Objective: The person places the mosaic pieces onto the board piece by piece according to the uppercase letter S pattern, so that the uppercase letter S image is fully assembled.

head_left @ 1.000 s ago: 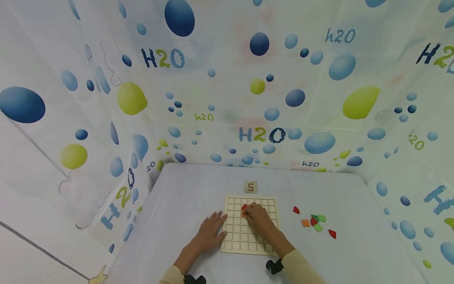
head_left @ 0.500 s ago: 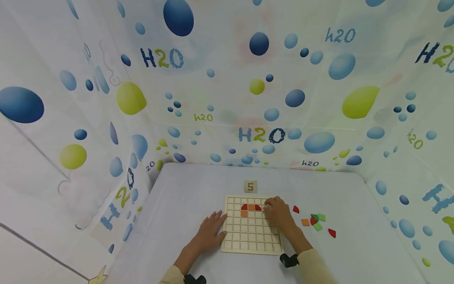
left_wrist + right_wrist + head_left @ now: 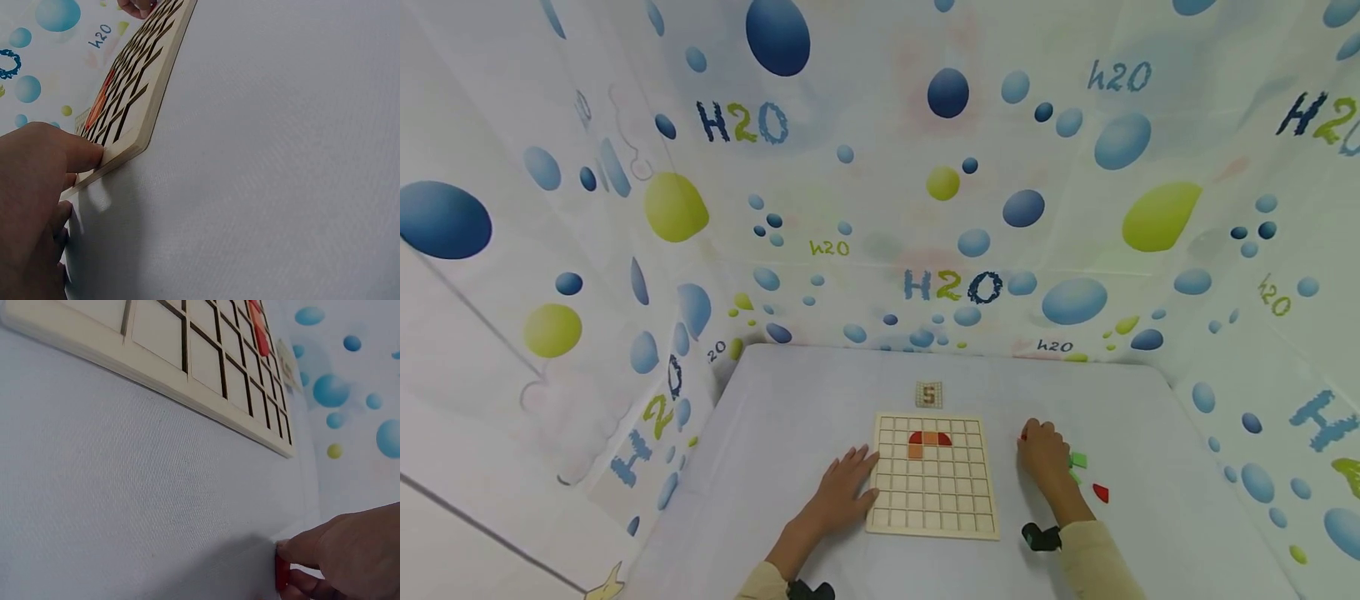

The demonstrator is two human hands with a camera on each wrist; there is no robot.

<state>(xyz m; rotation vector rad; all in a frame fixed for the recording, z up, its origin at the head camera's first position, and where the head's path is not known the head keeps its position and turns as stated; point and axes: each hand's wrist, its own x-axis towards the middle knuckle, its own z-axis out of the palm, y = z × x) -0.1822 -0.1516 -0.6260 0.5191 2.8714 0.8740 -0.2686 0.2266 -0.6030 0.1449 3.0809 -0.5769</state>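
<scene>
Between right-hand fingers (image 3: 304, 547), red piece (image 3: 282, 571)

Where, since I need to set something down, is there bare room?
The table is bare left of the left hand, right of the outlying red wedge, and in a narrower strip between the board and the right hand. Crowded: around the right hand, with its pinched red piece and nearby green pieces, and just beyond the board, where the card lies.

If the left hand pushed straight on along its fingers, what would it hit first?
Most likely the pale grid board: the left hand is at its left edge, thumb seemingly on the rim, though which other fingers touch is unclear.
</scene>
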